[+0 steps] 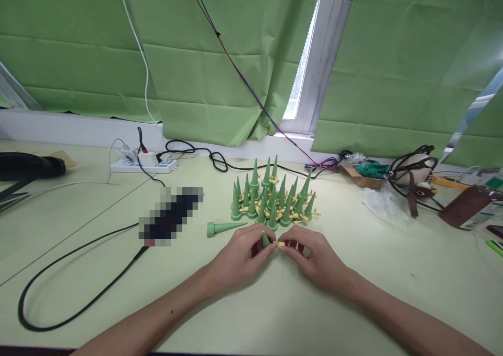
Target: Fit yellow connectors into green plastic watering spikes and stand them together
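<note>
Left hand (244, 251) pinches green cone (265, 238), right hand (316, 250) yellow tap (281, 244) — before the cone cluster (282, 196)
Probably light, stiff plastic — grip thick ends

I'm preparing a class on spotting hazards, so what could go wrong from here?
The small yellow plastic piece is pinched in the right hand and could slip. The standing green plastic cones are crowded close together, so a knock might topple several. The green plastic cone lying on its side, near the left hand, could roll if brushed.
</note>
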The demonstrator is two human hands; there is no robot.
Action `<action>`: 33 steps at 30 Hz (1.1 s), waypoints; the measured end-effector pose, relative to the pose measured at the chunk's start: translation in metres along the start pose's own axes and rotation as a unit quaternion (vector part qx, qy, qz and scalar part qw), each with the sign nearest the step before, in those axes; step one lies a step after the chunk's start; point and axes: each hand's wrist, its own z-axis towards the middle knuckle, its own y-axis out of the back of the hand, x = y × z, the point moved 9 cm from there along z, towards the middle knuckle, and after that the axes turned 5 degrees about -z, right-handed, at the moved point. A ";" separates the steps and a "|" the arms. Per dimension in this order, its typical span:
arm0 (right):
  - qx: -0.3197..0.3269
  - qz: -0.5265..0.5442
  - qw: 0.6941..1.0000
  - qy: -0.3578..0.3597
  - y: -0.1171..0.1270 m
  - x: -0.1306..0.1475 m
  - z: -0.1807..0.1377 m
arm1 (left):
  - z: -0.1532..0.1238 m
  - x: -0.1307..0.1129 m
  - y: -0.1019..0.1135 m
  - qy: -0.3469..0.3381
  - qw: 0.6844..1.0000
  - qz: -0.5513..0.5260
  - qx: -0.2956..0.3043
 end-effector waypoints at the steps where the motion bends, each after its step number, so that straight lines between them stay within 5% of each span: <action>1: 0.000 0.001 1.000 -0.001 0.000 0.000 0.000 | 0.000 0.000 0.000 -0.002 1.000 0.002 -0.001; 33: 0.034 -0.033 0.999 -0.005 -0.007 -0.005 -0.002 | 0.002 -0.001 0.006 0.021 1.000 -0.001 -0.021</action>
